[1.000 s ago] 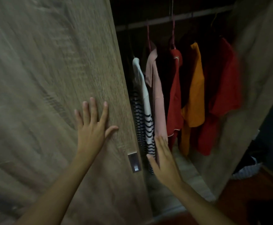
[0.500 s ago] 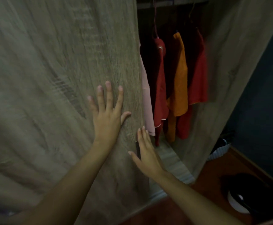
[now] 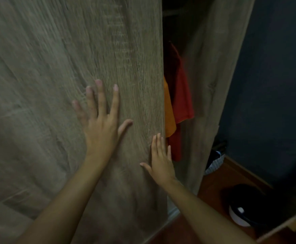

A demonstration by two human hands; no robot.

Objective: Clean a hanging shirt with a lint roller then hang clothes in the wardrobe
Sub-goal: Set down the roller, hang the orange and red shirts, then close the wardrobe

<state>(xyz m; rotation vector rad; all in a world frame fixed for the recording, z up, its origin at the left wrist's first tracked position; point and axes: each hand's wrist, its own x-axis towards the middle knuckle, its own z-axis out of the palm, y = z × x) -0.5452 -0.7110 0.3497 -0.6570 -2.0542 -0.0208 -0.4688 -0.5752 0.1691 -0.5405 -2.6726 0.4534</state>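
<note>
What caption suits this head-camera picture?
Both hands, left and right, flat on the wardrobe door; red shirt showing.

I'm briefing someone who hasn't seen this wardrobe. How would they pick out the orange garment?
Start at the big wood-grain sliding door and go to the dark gap at its right edge. The orange garment hangs right against that edge, half hidden, the only orange piece beside the larger red shirt.
</note>
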